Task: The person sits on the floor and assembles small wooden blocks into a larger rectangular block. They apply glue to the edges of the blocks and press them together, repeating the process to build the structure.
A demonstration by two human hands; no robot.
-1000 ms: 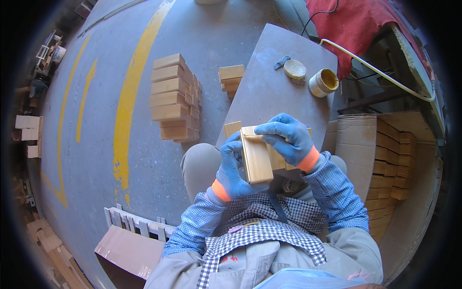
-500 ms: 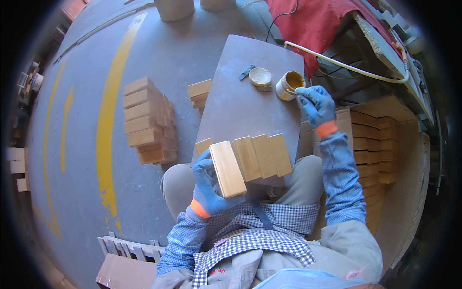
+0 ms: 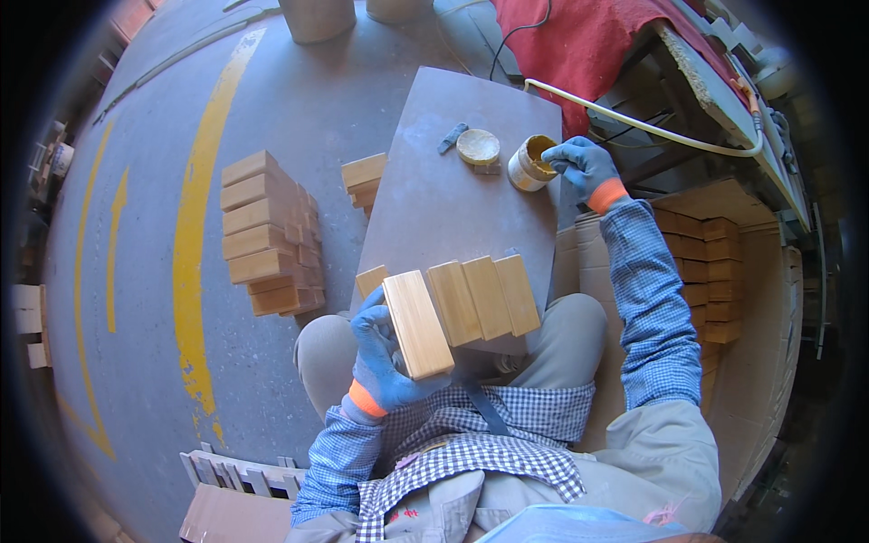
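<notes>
In a blue glove with an orange cuff, my left hand grips a pale wooden block and holds it tilted above my lap. My right hand, gloved alike, is at the mouth of a small open can with brownish-yellow paste on its inner wall. Its fingers are pinched together at the rim; whatever they hold is hidden. Beyond the held block, several wooden blocks lie side by side on the near end of the grey board. A round, paste-smeared lid sits left of the can.
Stacked wooden blocks stand on the floor to the left, with a smaller stack beside the board. At right, a cardboard box holds more blocks. A blue-grey scrap lies near the lid. A pale hose crosses by red cloth.
My right hand's fingers have come in closer over the can's mouth. The left hand still holds the block, in nearly the same pose. The whole view has shifted slightly.
</notes>
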